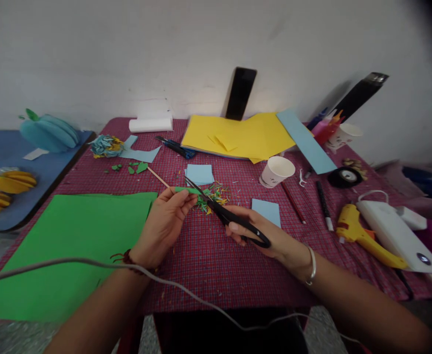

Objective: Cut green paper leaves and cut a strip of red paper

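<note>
My left hand [169, 211] pinches a thin wooden stick [158, 176] together with a small green paper strip [186, 190]. The stick points up and to the left out of my fingers. In my right hand [255, 227] are black scissors [234, 216], fingers in the handles. Their blades reach left to the green strip, parted around its end or just beside it; I cannot tell which. Beneath the blades lies a pile of green, yellow and blue paper snippets [219, 195]. Square blue paper pieces [200, 174] sit just behind it.
Green sheets [86, 231] cover the left front, a cable [186, 290] crossing over them. Behind are yellow sheets [245, 132], a utility knife [175, 146] and a phone [240, 93]. A paper cup [277, 171], marker [324, 206], yellow glue gun [367, 238] and white power strip [400, 236] stand or lie right.
</note>
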A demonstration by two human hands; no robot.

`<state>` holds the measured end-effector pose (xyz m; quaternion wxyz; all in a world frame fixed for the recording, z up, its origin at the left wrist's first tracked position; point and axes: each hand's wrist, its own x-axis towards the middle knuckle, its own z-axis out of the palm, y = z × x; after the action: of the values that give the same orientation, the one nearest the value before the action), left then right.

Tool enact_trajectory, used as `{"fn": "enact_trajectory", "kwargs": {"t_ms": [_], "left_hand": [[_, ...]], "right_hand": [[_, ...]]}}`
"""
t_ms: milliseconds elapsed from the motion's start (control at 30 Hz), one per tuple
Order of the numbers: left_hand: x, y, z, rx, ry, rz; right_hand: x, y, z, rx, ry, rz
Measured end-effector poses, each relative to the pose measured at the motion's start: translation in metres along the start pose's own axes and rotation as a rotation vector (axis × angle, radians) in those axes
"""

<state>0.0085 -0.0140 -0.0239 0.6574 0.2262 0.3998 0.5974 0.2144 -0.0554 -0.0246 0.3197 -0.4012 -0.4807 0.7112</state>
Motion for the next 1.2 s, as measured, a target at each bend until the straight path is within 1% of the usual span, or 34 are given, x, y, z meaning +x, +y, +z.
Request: {"fn": "enact_trajectory", "kwargs": {"t_ms": [200,333,467,700,867,1200], "left_hand": [[-0.0013,-0.002,0.0029,-0.02,0.016,0.007],[-0.0008,-0.0029,0.0026,-0.024,0.014,0.009],[-0.0003,-0.0036,0.0015,-0.025,0.019,0.008],[-0.001,-0.0045,0.0018,-0.032,0.012,0.016],[-0.0007,-0.0048,0.0022,-0.011,0.011,0.022],[-0.0024,-0.0034,0.0025,-0.014,0.004,0.015]], "right_hand": [[0.0006,-0.0004,-0.0006,-0.014,-0.021,-0.002],[0.0014,-0.0001,-0.0001,-0.031,-0.015,-0.019],[0.0012,0.0003,0.0014,-0.028,-0.038,-0.04],[0.0001,0.0015,0.0039,-0.019,0.0,-0.039],[-0.0002,0.0011,0.0047,-0.017,-0.001,-0.052],[-0.004,-0.0013,0.0054,0.012,0.006,-0.029]]}}
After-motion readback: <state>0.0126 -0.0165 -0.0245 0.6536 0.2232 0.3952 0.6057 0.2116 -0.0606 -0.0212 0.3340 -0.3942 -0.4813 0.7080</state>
